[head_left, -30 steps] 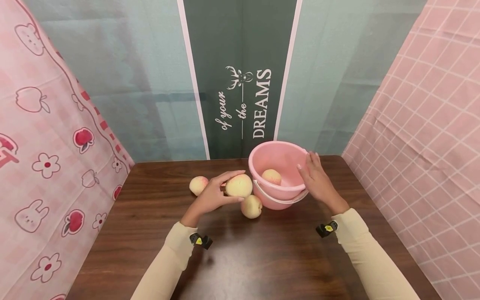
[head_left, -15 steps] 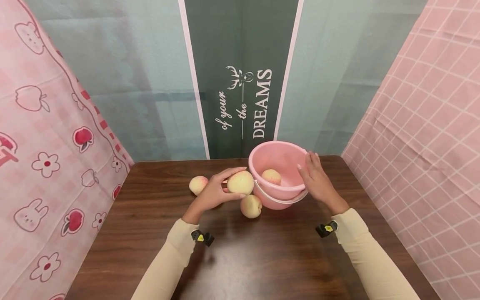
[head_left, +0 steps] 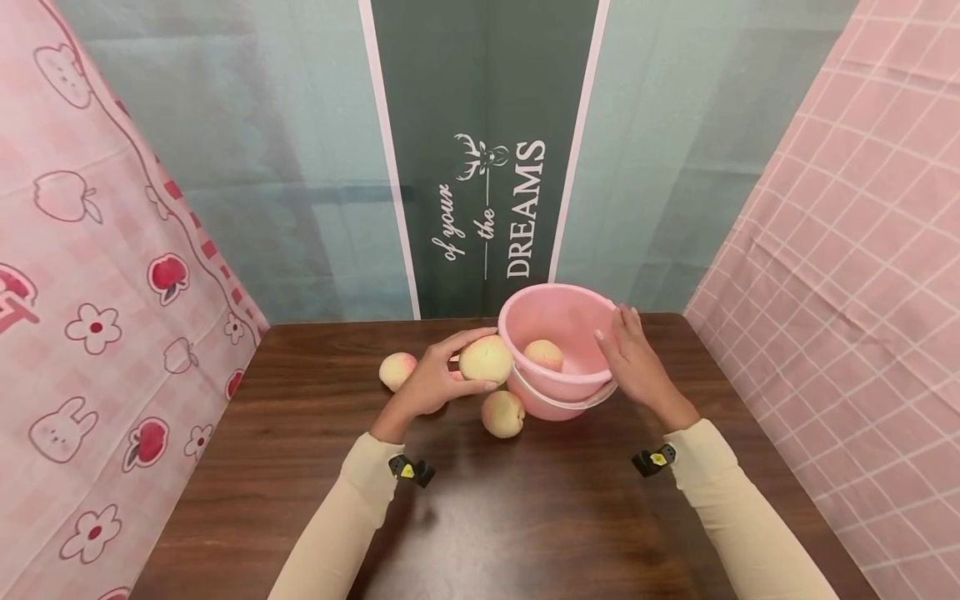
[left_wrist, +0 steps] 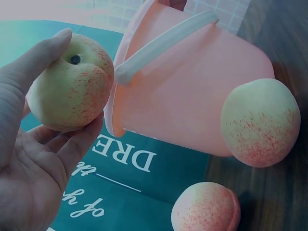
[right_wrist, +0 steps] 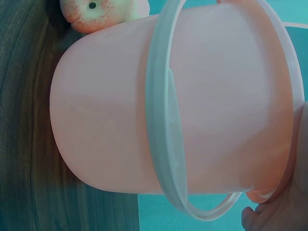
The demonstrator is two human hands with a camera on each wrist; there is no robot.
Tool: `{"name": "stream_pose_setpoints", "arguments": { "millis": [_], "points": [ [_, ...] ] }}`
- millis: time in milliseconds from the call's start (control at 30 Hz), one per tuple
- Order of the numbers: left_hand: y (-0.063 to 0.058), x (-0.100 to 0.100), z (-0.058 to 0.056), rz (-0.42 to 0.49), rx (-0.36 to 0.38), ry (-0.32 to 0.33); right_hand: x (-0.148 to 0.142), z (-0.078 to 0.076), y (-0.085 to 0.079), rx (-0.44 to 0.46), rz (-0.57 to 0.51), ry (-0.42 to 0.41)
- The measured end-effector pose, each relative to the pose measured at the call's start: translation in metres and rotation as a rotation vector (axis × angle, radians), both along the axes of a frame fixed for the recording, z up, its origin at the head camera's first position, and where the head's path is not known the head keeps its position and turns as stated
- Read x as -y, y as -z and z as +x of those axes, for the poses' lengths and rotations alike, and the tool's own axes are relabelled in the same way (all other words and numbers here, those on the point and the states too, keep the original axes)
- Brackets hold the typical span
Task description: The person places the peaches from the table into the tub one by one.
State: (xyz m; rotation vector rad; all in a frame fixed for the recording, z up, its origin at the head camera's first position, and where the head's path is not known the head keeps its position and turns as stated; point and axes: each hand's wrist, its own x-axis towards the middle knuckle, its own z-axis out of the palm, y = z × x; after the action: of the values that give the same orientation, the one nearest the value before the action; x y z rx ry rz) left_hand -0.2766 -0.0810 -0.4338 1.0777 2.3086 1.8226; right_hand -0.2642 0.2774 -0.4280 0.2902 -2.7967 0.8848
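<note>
In the head view, my left hand (head_left: 431,381) grips a pale yellow peach (head_left: 487,360) beside the left rim of a pink bucket (head_left: 553,410). Thumb and fingers are around this peach, whose dark stem pit shows in the left wrist view. My right hand (head_left: 637,360) holds the bucket's right rim, thumb over the edge and the other fingers rather straight along it. Another peach (head_left: 543,355) lies inside the bucket. One peach (head_left: 503,414) sits on the table against the bucket's front left, and a red-flecked peach (head_left: 397,371) lies farther left.
The bucket's white handle (right_wrist: 161,106) hangs down across its front. Below them is a dark wooden table (head_left: 517,517). A green and teal cloth (head_left: 483,100) hangs at the back, with pink patterned cloths (head_left: 97,375) at left and right.
My left hand has raised its peach slightly and moved it right, closer to the bucket rim. My right hand and the bucket stay in place.
</note>
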Motion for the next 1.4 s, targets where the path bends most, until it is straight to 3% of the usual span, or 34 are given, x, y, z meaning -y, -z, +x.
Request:
{"name": "stream_pose_setpoints", "arguments": {
  "millis": [433, 533, 767, 967, 1233, 1400],
  "points": [
    [-0.002, -0.01, -0.004, 0.021, 0.017, 0.009, -0.001, 0.0, 0.001, 0.001, 0.004, 0.0],
    [-0.007, -0.014, -0.002, 0.029, 0.023, 0.002, -0.001, 0.001, 0.0, 0.0, -0.002, 0.006],
    [-0.032, -0.012, 0.015, 0.021, -0.019, -0.029, 0.003, -0.001, 0.001, 0.002, 0.002, 0.003],
    [-0.037, -0.016, 0.014, -0.01, -0.034, -0.043, 0.0, -0.001, 0.002, -0.01, 0.005, 0.016],
    [-0.017, -0.023, -0.008, -0.032, -0.031, -0.079, -0.001, -0.001, 0.003, -0.009, 0.0, 0.013],
    [-0.016, -0.024, -0.012, -0.029, -0.054, -0.089, 0.0, -0.001, 0.003, -0.013, -0.01, 0.011]
  ]
}}
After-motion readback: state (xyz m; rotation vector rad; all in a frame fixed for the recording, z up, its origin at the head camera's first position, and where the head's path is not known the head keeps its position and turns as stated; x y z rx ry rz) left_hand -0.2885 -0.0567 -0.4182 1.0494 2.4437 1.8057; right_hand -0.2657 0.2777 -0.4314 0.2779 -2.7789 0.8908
